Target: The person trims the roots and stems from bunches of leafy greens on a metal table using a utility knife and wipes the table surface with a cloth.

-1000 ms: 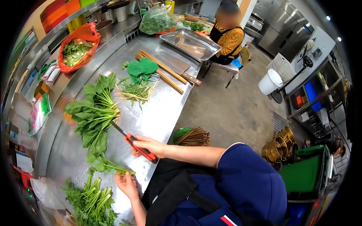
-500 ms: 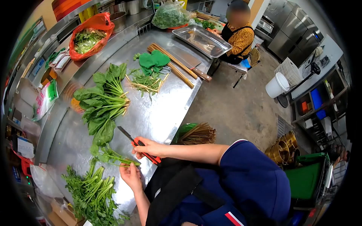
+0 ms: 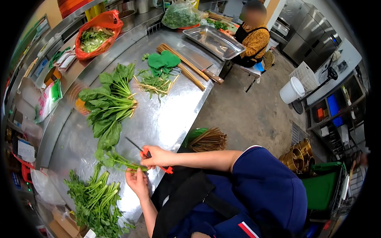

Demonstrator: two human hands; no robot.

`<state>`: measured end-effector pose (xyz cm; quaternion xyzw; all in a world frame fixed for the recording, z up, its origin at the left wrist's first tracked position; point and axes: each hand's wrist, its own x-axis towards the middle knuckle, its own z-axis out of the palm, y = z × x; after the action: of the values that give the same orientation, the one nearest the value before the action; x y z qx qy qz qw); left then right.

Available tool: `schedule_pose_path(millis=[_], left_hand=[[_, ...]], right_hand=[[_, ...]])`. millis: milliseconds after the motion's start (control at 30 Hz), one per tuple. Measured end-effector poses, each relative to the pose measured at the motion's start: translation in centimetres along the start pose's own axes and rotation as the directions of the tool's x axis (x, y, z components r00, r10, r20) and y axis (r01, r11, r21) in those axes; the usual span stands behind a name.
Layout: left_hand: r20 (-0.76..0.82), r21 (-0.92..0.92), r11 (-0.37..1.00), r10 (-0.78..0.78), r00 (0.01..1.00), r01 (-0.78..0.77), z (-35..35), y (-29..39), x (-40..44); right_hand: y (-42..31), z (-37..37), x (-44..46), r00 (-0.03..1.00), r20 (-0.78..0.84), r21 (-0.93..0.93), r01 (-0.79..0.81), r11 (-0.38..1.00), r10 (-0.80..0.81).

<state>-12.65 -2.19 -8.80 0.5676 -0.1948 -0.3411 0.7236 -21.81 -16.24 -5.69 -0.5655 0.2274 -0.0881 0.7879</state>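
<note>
Head view: the right hand [image 3: 158, 156] grips a red-handled knife [image 3: 145, 151] while the left hand [image 3: 137, 182] pinches a green stalk [image 3: 124, 162] over the worktop [image 3: 158, 119]; with both so close, a slipping knife could nick the left hand.

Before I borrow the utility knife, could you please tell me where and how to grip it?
I'd take the utility knife by the red handle end showing behind the right hand, coming from the wearer's side: the narrow blade points the other way, out over the table.
</note>
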Motion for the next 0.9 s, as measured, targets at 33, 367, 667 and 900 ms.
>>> schedule_pose_path(millis=[33,367,667,900], left_hand=[[0.012,0.002,1.0,-0.006,1.0,0.006,-0.1,-0.1,0.0],[0.044,-0.07,0.998,0.006,0.999,-0.003,-0.3,-0.2,0.2],[0.11,-0.189,0.982,-0.003,0.994,0.024,-0.8,0.1,0.5],[0.12,-0.181,0.978,-0.08,0.99,0.101,-1.7,0.2,0.4]], right_hand=[[0.6,0.1,0.4,0.996,-0.001,-0.178,0.083,0.981,-0.085],[0.6,1.0,0.4,0.992,0.022,-0.283,0.129,0.95,-0.128],[2.6,0.7,1.6,1.0,-0.006,-0.048,0.026,0.999,-0.027],[1.1,1.1,0.8,0.994,-0.017,0.026,-0.112,0.993,0.112]])
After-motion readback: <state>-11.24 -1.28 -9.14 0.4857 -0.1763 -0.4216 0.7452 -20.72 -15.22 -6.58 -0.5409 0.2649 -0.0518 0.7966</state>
